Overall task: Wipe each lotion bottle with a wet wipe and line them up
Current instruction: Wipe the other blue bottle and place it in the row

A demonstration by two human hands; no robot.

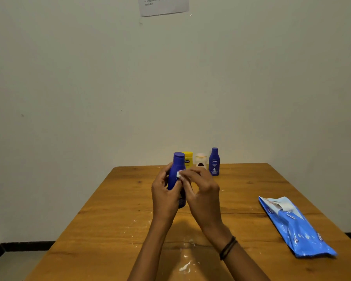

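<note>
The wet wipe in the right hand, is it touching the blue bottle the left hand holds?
Touching. The head view shows the right hand pressing the wet wipe against the blue bottle gripped by the left hand.

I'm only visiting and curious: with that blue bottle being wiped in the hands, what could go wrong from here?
The wet wipe pinched in the right hand is small and covers little of the blue bottle, so parts may stay unwiped. A damp bottle might slip from the left hand onto the table. The yellow bottle, white bottle and Nivea bottle stand close behind; setting this one down could topple them.
</note>
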